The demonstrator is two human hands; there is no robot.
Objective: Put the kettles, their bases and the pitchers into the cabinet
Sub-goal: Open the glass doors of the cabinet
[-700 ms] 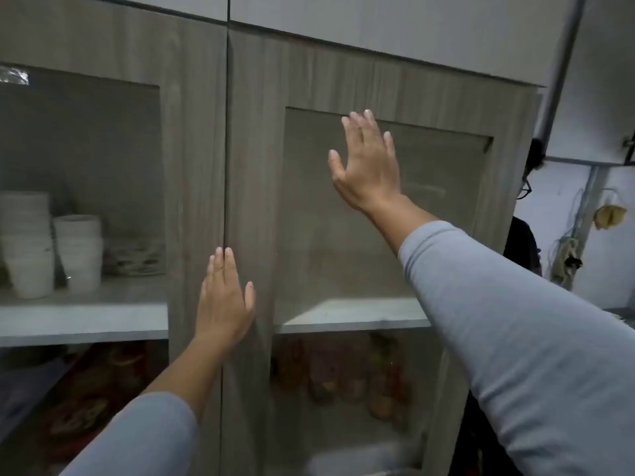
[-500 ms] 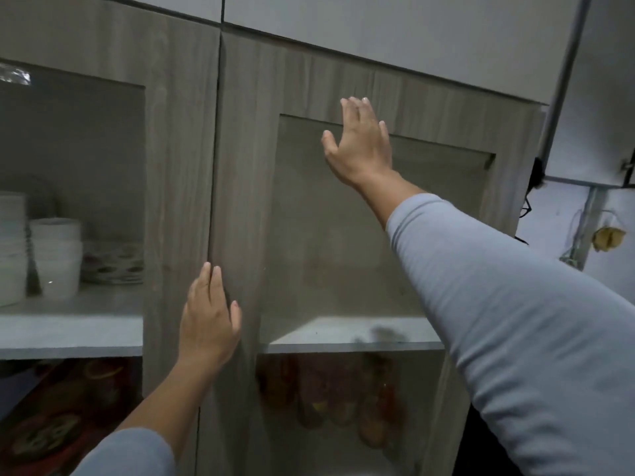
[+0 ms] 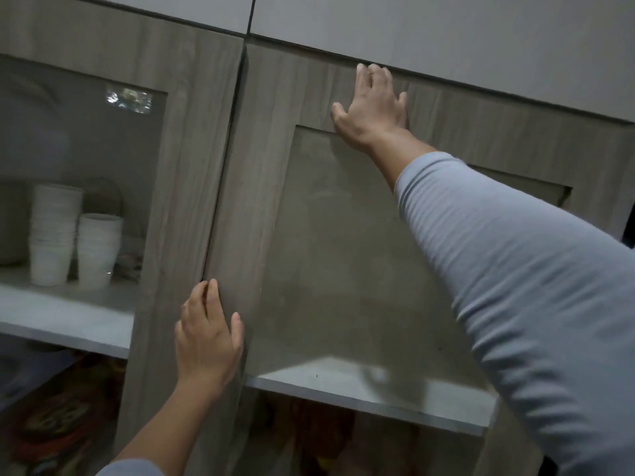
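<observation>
The wood-grain cabinet fills the view with both glass-paned doors closed. My right hand (image 3: 372,108) lies flat, fingers spread, on the top rail of the right door (image 3: 292,97), with its fingertips at the dark gap above the door. My left hand (image 3: 206,334) rests flat on that door's left stile, fingertips at the seam with the left door (image 3: 192,132). Behind the right pane a pale shelf (image 3: 343,379) shows nothing on it. No kettle, base or pitcher is in view.
Behind the left pane stand two stacks of white cups (image 3: 55,235) on a shelf. Colourful items (image 3: 58,417) sit on the lower shelves, blurred through the glass. Plain light-grey panels (image 3: 446,36) run above the doors.
My right hand has slid up from the glass pane to the door's top rail. My left hand stays on the stile. The view has moved closer and tilted.
</observation>
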